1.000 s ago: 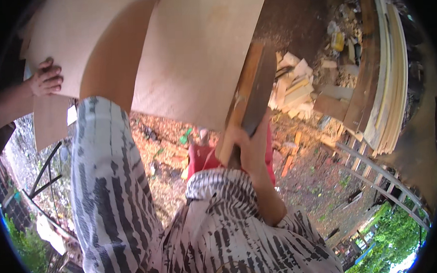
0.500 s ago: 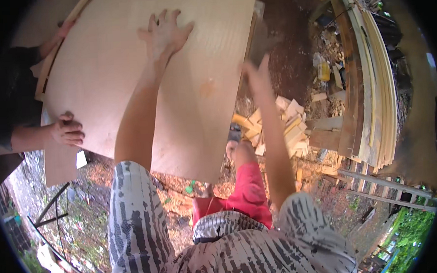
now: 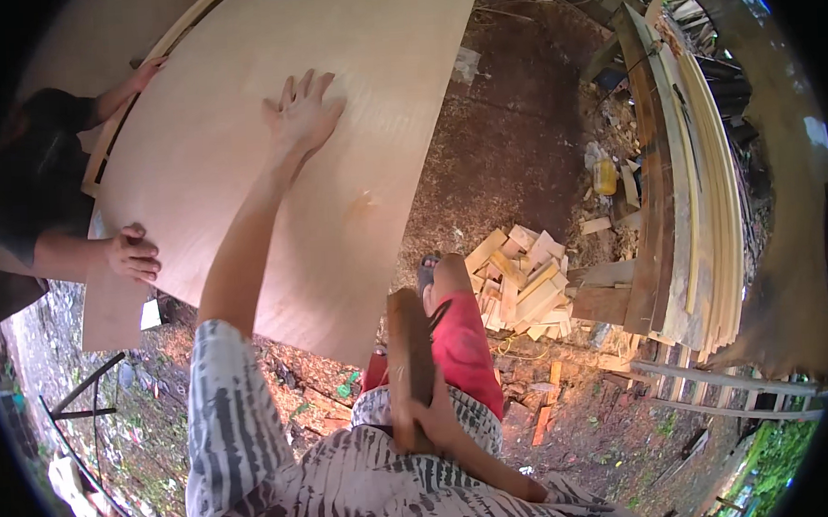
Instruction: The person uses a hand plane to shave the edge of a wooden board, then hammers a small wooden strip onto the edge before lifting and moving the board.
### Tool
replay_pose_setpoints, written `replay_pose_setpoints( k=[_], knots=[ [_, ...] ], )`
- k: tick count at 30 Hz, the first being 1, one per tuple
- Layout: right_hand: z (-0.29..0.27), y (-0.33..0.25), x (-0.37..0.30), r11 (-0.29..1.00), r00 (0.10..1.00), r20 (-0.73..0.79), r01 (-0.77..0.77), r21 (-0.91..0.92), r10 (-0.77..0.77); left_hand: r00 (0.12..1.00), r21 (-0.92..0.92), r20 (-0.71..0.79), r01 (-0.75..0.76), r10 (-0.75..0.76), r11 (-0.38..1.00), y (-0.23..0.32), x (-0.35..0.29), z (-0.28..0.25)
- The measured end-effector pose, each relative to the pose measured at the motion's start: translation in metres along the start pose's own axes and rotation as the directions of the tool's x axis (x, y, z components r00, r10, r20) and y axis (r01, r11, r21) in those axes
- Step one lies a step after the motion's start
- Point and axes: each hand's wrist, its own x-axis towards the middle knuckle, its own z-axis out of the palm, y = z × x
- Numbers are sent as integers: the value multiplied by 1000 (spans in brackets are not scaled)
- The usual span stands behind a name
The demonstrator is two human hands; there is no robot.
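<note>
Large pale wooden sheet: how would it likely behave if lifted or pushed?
The sheet is probably fairly stiff: its long side runs nearly straight. Its breadth likely makes it awkward to lift. Being flat, it should slide rather than roll.

The upper edge of the picture cuts off the far end of the pale board (image 3: 273, 209), and whatever bears it from below is hidden. The wooden tool (image 3: 400, 370) covers part of the right hand's (image 3: 428, 420) fingers; its exact kind is unclear. The co-worker's dark shirt (image 3: 36, 173) fades into the black rim. The yellow container (image 3: 604, 177) is too small to tell its contents.
</note>
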Motion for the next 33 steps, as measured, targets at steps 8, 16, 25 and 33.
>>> replay_pose_setpoints(
  k=[8,16,25,33],
  knots=[
    [-118,-194,332,956,904,-332,293,16,-271,983,82,113,-151,142,985,4,17,-19],
    [-184,-320,575,886,762,-457,364,-287,-460,976,33,138,-176,170,984,26,38,-10],
    [-97,-249,395,981,933,-311,195,7,-183,972,2,159,-175,173,985,7,46,-19],
    [-170,-330,573,943,882,-377,187,-275,-284,972,-14,174,-158,158,987,5,50,-14]
  ],
)
